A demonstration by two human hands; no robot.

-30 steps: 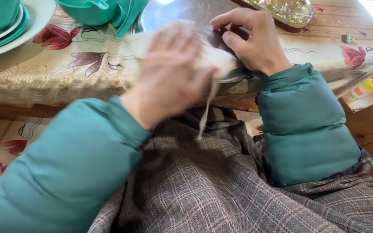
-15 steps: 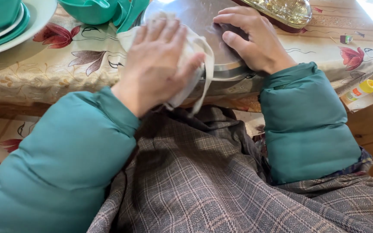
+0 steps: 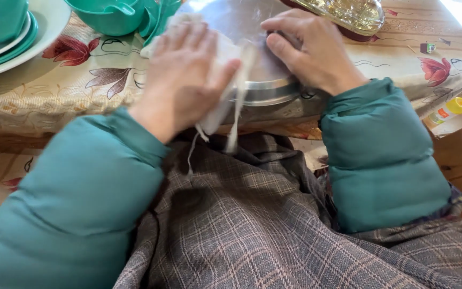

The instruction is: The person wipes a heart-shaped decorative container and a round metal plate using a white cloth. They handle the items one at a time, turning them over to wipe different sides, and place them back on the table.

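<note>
A round shiny metal plate [image 3: 266, 80] lies upside down at the near edge of the table. My left hand [image 3: 185, 75] presses a white cloth [image 3: 225, 104] flat against the plate's left part; frayed strips of the cloth hang over the table edge. My right hand [image 3: 311, 51] rests on the plate's right side, fingers bent, holding it in place. Both arms wear teal padded sleeves.
A floral tablecloth [image 3: 70, 91] covers the table. Teal cups [image 3: 110, 16] and stacked teal and white plates [image 3: 6, 45] stand at the back left. A gold-patterned dish [image 3: 351, 13] lies behind the metal plate. My lap has a grey plaid fabric [image 3: 252, 230]. A small yellow-capped bottle [image 3: 450, 109] lies lower right.
My left hand with the cloth has slid from the plate's near middle up and left across its surface. My right hand has stayed on the plate.
</note>
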